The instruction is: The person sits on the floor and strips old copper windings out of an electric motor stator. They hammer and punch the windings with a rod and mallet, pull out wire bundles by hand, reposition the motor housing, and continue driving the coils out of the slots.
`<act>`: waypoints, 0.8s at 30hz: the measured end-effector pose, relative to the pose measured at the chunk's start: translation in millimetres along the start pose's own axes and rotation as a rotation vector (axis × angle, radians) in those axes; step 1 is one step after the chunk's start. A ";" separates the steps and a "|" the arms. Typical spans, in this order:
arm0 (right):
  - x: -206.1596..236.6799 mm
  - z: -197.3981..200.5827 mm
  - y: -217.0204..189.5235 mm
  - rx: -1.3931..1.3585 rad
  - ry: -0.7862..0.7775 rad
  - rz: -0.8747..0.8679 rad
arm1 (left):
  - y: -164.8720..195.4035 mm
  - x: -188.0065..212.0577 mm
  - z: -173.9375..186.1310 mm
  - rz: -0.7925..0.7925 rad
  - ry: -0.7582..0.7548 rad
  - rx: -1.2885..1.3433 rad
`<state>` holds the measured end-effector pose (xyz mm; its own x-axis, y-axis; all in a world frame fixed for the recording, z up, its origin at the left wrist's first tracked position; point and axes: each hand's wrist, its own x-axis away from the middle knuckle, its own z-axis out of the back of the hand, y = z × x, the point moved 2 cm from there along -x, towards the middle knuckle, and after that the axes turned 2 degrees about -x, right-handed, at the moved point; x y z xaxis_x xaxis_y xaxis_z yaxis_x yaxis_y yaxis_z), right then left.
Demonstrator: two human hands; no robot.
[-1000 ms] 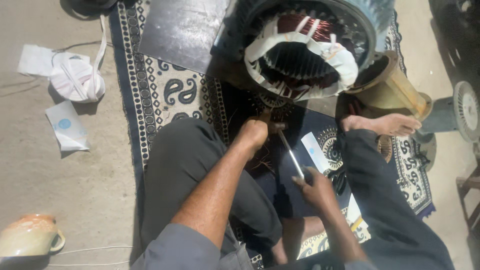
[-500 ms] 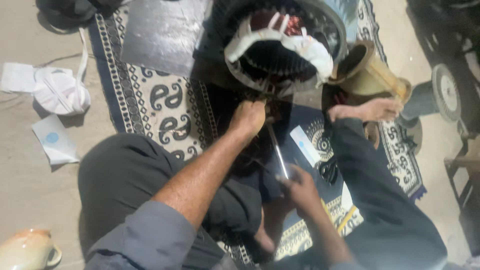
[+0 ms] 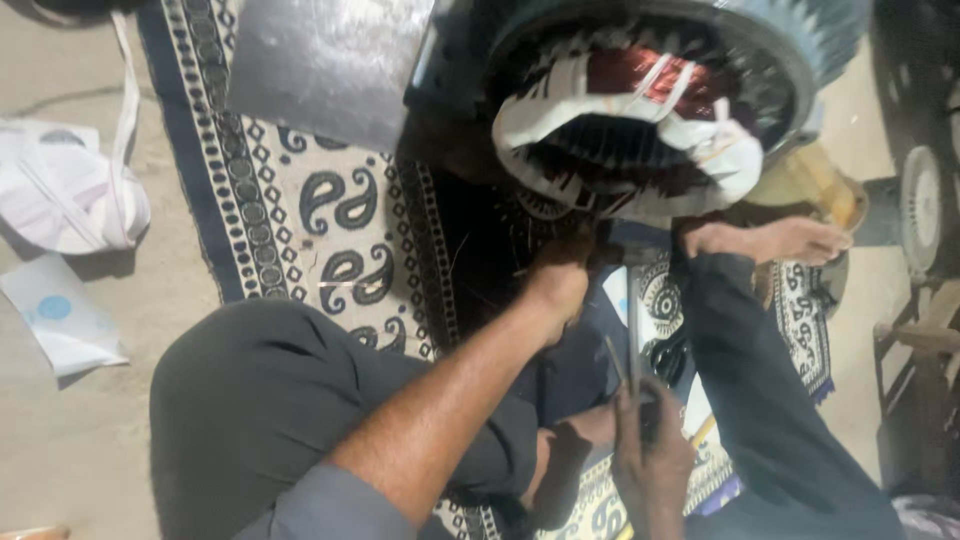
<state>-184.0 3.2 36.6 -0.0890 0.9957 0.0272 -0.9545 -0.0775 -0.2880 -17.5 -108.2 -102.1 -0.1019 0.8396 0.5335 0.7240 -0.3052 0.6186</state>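
Observation:
A large motor stator (image 3: pixel 640 130) lies on its side on the rug, with copper windings and white insulating paper in its bore. My left hand (image 3: pixel 560 282) reaches forward to the stator's lower edge. Its fingers curl into the shadow there, and what they grip is hidden. My right hand (image 3: pixel 645 450) is low between my legs, closed around a thin metal rod (image 3: pixel 632 335). The rod points up toward the left hand and the winding.
A patterned blue and cream rug (image 3: pixel 330 230) lies under me. A shiny metal sheet (image 3: pixel 330 60) leans at the top. White bags (image 3: pixel 70 190) and a paper packet (image 3: pixel 60 320) lie on the concrete at left. My bare foot (image 3: pixel 790 240), a brass-coloured vessel (image 3: pixel 812 180) and a round fan guard (image 3: pixel 925 210) are at right.
The view has drawn closer and shifted. My left hand stays at the stator's lower edge. My right hand still holds the rod, now more upright.

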 end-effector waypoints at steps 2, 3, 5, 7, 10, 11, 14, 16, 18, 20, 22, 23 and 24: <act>3.4 10.0 -4.2 0.040 0.034 0.039 | 1.1 8.7 -1.0 0.148 -0.028 0.113; 2.9 14.9 -7.1 0.044 0.043 0.047 | 2.9 11.1 -1.5 0.194 -0.032 0.172; -4.0 21.3 -19.8 0.026 0.064 0.212 | 8.1 14.2 -2.8 0.201 -0.038 0.231; -7.3 29.2 -38.6 0.011 0.081 0.466 | 11.7 21.5 -6.7 0.181 -0.067 0.224; -18.1 34.0 -64.7 0.071 0.017 0.419 | 19.6 34.0 -11.3 0.181 -0.098 0.279; -25.7 33.1 -73.2 0.095 -0.003 0.381 | 23.0 37.9 -12.5 0.176 -0.079 0.269; -51.7 31.0 -94.0 0.139 -0.063 0.323 | 30.7 43.7 -19.6 0.170 -0.009 0.262; -70.0 30.8 -104.1 0.139 -0.075 0.338 | 30.4 38.4 -29.4 0.183 0.018 0.273; -84.8 27.2 -115.2 0.142 0.003 0.477 | 28.3 19.2 -38.3 0.200 0.069 0.065; -97.1 22.8 -123.8 0.232 0.029 0.567 | 17.9 2.0 -46.6 0.129 0.111 -0.040; -107.8 15.5 -131.7 0.393 0.037 0.613 | 6.3 -11.7 -48.9 -0.059 0.128 -0.062; -112.0 13.3 -133.0 0.337 0.033 0.505 | 6.8 -21.3 -48.8 -0.129 0.157 -0.183; -115.6 10.9 -134.2 0.277 0.017 0.409 | 8.5 -29.1 -47.4 -0.199 0.203 -0.299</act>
<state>-48.7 -102.0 82.5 -0.4702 0.8811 -0.0513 -0.8821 -0.4711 -0.0068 -40.8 -156.5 -85.1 -0.3737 0.7989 0.4712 0.4498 -0.2882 0.8454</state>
